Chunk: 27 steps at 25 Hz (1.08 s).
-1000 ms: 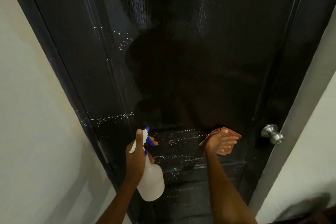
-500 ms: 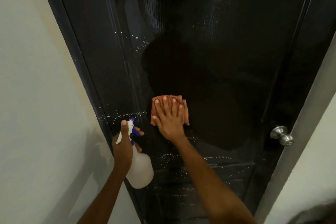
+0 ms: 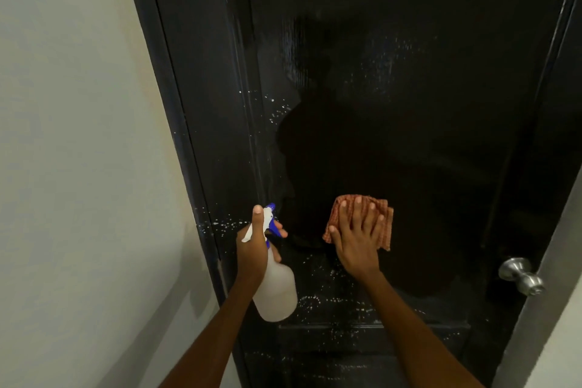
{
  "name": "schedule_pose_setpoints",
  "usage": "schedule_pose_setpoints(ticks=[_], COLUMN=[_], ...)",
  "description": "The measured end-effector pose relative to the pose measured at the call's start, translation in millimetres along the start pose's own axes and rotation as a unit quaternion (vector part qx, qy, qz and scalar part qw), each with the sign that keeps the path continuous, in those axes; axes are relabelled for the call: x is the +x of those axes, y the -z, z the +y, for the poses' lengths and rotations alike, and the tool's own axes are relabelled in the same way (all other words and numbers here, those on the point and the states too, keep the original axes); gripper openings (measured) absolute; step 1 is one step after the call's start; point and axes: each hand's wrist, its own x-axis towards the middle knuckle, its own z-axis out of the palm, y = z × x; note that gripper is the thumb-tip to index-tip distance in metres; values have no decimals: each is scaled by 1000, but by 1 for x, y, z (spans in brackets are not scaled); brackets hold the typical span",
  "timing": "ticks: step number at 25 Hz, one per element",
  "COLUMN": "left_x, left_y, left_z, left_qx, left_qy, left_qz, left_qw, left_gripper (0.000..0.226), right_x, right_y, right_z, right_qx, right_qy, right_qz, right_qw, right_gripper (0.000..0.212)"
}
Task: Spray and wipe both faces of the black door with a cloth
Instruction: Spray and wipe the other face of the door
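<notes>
Two hands at the black door (image 3: 393, 104): one holds a spray bottle (image 3: 275, 290), the other presses a cloth (image 3: 362, 217) to the panel.

I find no label or writing to read on the bottle's cloudy white body or its blue-and-white trigger head. My left hand (image 3: 255, 246) is wrapped round the bottle's neck, thumb up along the head, a finger on the trigger. My right hand (image 3: 356, 239) lies flat, fingers spread, on the folded orange checked cloth, which sits on the door just right of the bottle, left of the silver knob (image 3: 521, 276). The door fills the view, its top and bottom cut off. Its glossy face is speckled with white droplets near the left edge and below the hands; the dark centre is hard to make out.
</notes>
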Motion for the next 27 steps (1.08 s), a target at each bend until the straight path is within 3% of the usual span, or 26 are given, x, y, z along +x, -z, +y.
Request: schedule_pose_setpoints(ticks=[7, 12, 17, 23, 25, 27], left_x=[13, 11, 4, 21, 25, 26], left_y=[9, 31, 37, 39, 38, 40], left_z=[11, 15, 40, 113, 135, 152], left_qx=[17, 25, 5, -18, -22, -28], left_qy=[12, 13, -95, -174, -177, -182], left_qz=[33, 57, 53, 20, 15, 17], left_qw=[999, 998, 994, 984, 984, 983], left_gripper=[65, 66, 68, 69, 69, 69], right_x=[5, 43, 120, 263, 280, 268], right_y=[-16, 6, 78, 213, 232, 223], right_z=[-47, -79, -103, -118, -130, -143], right_qx=[-55, -79, -76, -22, 27, 45], right_qy=[215, 332, 284, 133, 58, 53], right_qz=[-45, -58, 43, 201, 235, 232], right_qw=[974, 938, 955, 970, 970, 970], right_gripper=[84, 71, 65, 69, 67, 68])
